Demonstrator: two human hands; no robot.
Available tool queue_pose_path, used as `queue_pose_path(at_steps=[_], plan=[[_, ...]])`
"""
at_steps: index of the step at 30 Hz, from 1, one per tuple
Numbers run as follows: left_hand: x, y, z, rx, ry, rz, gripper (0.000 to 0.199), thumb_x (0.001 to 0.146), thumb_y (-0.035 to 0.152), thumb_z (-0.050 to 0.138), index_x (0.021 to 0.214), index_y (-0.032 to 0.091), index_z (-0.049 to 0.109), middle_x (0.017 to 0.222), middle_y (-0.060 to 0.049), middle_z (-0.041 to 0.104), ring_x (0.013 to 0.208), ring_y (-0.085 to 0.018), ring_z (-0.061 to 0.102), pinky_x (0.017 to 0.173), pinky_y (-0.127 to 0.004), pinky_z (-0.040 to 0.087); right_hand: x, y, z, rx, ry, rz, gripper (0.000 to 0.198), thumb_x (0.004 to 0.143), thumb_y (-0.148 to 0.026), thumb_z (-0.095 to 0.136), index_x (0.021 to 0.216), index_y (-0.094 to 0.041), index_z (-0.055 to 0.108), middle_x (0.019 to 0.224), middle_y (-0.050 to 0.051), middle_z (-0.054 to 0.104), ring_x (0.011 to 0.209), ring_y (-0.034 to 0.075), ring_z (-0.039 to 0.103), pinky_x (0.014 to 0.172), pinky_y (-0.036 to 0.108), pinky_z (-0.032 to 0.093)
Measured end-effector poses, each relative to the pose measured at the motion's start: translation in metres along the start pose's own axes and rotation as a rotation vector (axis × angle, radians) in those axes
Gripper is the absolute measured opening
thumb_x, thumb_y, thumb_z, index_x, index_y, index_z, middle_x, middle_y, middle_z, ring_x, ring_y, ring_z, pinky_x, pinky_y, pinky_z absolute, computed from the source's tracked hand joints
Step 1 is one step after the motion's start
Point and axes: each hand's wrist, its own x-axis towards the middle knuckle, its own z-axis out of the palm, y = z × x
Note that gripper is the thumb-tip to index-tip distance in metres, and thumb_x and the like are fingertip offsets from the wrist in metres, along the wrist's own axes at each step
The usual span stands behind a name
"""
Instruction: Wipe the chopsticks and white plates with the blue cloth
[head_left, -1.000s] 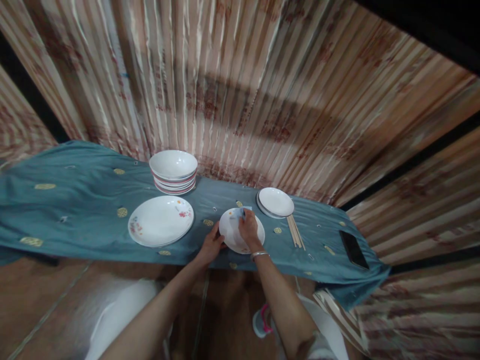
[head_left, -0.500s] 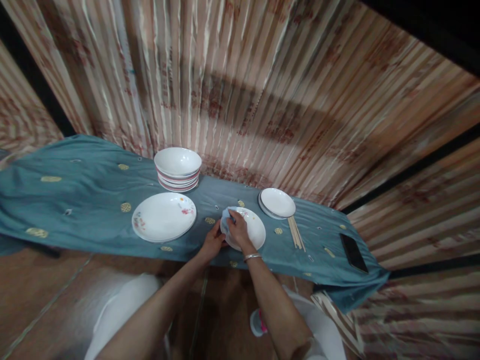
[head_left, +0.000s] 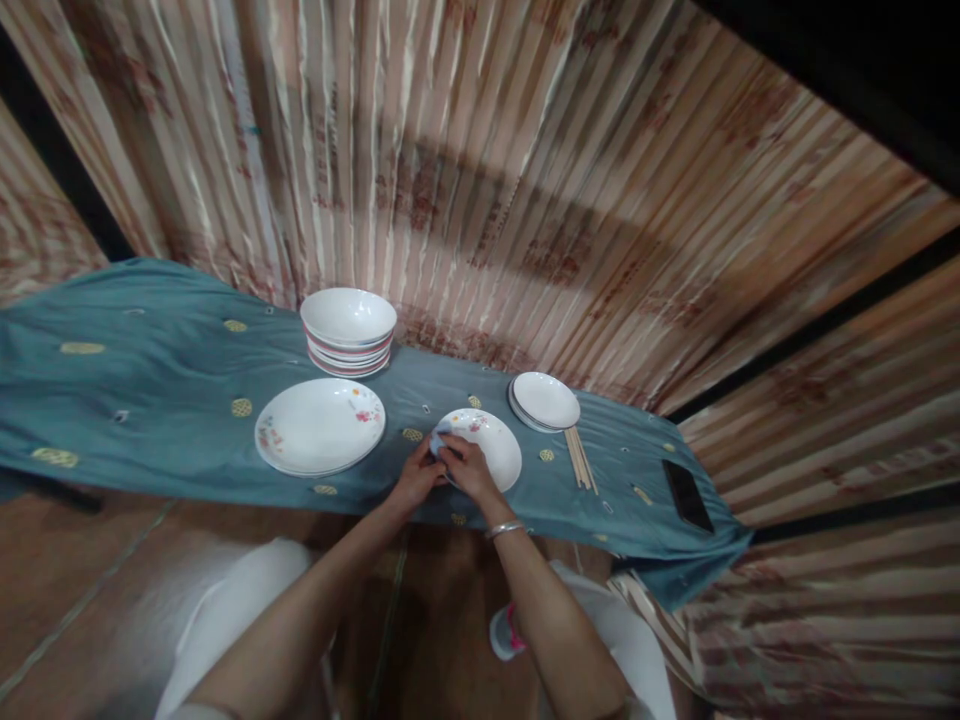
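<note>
A white plate [head_left: 499,448] with small flowers on its rim lies near the front edge of the table. At its left side my left hand [head_left: 418,477] is closed on the rim, its fingertips partly hidden. My right hand [head_left: 466,468], with a silver bangle on the wrist, presses a light blue cloth [head_left: 436,443] against that same side of the plate. Only a small bunched part of the cloth shows between the hands.
Left of the hands are oval floral plates [head_left: 319,430], with a stack of bowls [head_left: 349,318] behind. Small plates [head_left: 546,400], chopsticks [head_left: 580,460] and a black phone [head_left: 687,495] are to the right. Everything rests on a green tablecloth [head_left: 180,360] before a striped curtain [head_left: 450,220].
My right hand has slid with the cloth down towards the plate's near left rim, closer to my left hand. Less of the cloth shows. The whole view has shifted slightly.
</note>
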Motion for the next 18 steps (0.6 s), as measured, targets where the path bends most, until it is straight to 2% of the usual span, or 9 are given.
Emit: queue_pose_path(at_steps=[4, 10, 13, 18], plan=[[-0.002, 0.003, -0.001, 0.031, 0.018, -0.014, 0.071, 0.056, 0.010, 0.065, 0.126, 0.018, 0.055, 0.088, -0.003, 0.069, 0.076, -0.017, 0.064, 0.064, -0.027, 0.055, -0.008, -0.005, -0.006, -0.012, -0.047, 0.014, 0.029, 0.079, -0.015, 0.055, 0.101, -0.023, 0.072, 0.107, 0.003, 0.072, 0.101, 0.019, 0.065, 0.096, 0.035, 0.047], [-0.003, 0.007, -0.002, 0.053, -0.054, 0.024, 0.063, 0.059, 0.023, 0.068, 0.121, 0.019, 0.059, 0.109, -0.007, 0.067, 0.089, -0.022, 0.064, 0.063, -0.028, 0.055, -0.024, -0.008, -0.024, -0.062, -0.180, 0.003, 0.025, 0.082, -0.018, 0.053, 0.098, -0.020, 0.072, 0.105, 0.004, 0.072, 0.097, 0.019, 0.064, 0.090, 0.033, 0.048], [-0.004, 0.009, -0.001, 0.070, -0.042, 0.030, 0.061, 0.060, 0.028, 0.068, 0.120, 0.020, 0.059, 0.113, -0.007, 0.066, 0.091, -0.022, 0.063, 0.062, -0.027, 0.054, -0.032, -0.010, -0.034, -0.095, -0.248, -0.010, 0.022, 0.085, -0.019, 0.053, 0.094, -0.020, 0.072, 0.100, 0.003, 0.072, 0.093, 0.018, 0.064, 0.087, 0.030, 0.047], [-0.006, 0.011, -0.001, 0.071, -0.104, 0.036, 0.069, 0.056, 0.021, 0.068, 0.124, 0.021, 0.057, 0.116, -0.007, 0.066, 0.094, -0.023, 0.063, 0.065, -0.028, 0.054, -0.041, -0.014, -0.051, -0.185, -0.304, -0.031, 0.021, 0.087, -0.018, 0.051, 0.092, -0.020, 0.072, 0.101, 0.004, 0.071, 0.093, 0.018, 0.064, 0.087, 0.030, 0.047]])
